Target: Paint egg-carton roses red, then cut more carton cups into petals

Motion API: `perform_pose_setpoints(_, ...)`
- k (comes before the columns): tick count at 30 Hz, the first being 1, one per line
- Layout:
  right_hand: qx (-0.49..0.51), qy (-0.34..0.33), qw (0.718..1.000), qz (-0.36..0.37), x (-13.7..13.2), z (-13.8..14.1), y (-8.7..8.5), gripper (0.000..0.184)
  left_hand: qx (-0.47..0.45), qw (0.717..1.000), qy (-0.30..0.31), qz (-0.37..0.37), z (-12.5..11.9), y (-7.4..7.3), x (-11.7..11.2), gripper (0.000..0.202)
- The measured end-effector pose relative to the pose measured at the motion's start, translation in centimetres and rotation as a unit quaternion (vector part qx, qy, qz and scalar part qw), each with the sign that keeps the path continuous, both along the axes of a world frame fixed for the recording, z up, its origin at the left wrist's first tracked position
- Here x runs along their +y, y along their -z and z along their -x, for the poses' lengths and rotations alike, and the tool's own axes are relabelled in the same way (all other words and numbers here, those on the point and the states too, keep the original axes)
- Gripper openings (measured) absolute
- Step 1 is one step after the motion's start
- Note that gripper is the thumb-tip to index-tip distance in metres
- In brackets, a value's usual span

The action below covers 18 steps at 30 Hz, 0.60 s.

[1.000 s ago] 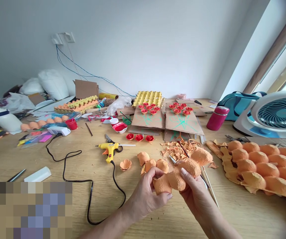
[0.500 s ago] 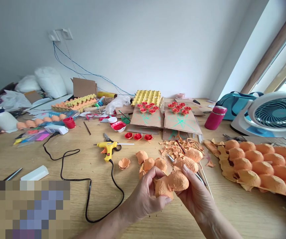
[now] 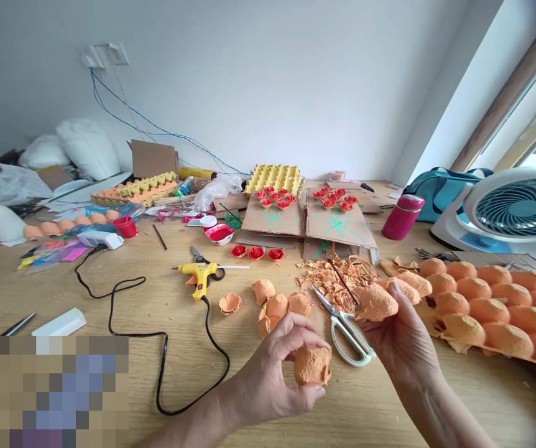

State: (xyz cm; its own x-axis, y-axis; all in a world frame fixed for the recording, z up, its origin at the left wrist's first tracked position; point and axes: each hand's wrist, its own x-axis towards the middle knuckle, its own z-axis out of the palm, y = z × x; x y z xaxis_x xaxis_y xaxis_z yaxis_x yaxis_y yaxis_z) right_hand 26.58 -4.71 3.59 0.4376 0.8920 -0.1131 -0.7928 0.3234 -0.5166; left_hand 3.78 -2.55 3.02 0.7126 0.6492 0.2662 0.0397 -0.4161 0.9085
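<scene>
Between the fingers and thumb of my left hand (image 3: 280,370) is a single orange egg carton cup (image 3: 312,366) with a torn edge. My right hand (image 3: 401,339), held further right and higher, grips a strip of joined egg carton cups (image 3: 376,303). White-handled scissors (image 3: 352,341) lie on the table between my hands, blades pointing at a heap of torn carton scraps (image 3: 317,274). Several loose cups (image 3: 276,306) rest just beyond my left hand. To their left sits an unpainted carton flower (image 3: 229,303).
A large orange egg tray (image 3: 496,302) lies at the right, near a fan (image 3: 524,208) and a pink bottle (image 3: 403,218). A yellow glue gun (image 3: 200,274) trails a black cord. Red flowers (image 3: 255,252) stand before cardboard panels (image 3: 272,221) and a bowl of red paint (image 3: 219,234).
The carton piece has come apart: one cup stays in my left hand, while my right hand has moved right with the remaining strip. The scissors now show more fully.
</scene>
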Motion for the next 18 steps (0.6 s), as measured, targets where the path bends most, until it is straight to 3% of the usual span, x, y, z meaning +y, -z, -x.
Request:
perform_pose_setpoints(3, -0.049, -0.012, 0.999, 0.018, 0.2, 0.1, 0.4, 0.038, 0.053, 0.989, 0.01, -0.136, 0.4, 0.5, 0.4, 0.049)
perform_pose_setpoints(8, -0.126, -0.049, 0.99, 0.045, 0.2, 1.9, 1.3, 0.044, 0.143, 0.96, -0.002, -0.243, 0.7, 1.3, 0.9, 0.033)
perform_pose_setpoints(13, -0.169, -0.069, 0.981, 0.063, -0.1, 3.3, 1.9, 0.042, 0.229, 0.888, -0.033, -0.398, 0.3, 2.1, 1.2, 0.039)
perform_pose_setpoints(15, -0.176, -0.085, 0.979, 0.061, -0.2, 3.7, 2.0, 0.041, 0.24, 0.869, -0.058, -0.429, 0.1, 2.5, 1.4, 0.035)
perform_pose_setpoints(18, -0.191, -0.12, 0.973, 0.045, -0.4, 4.3, 2.3, 0.04, 0.252, 0.862, -0.107, -0.427, 0.0, 2.8, 1.7, 0.022)
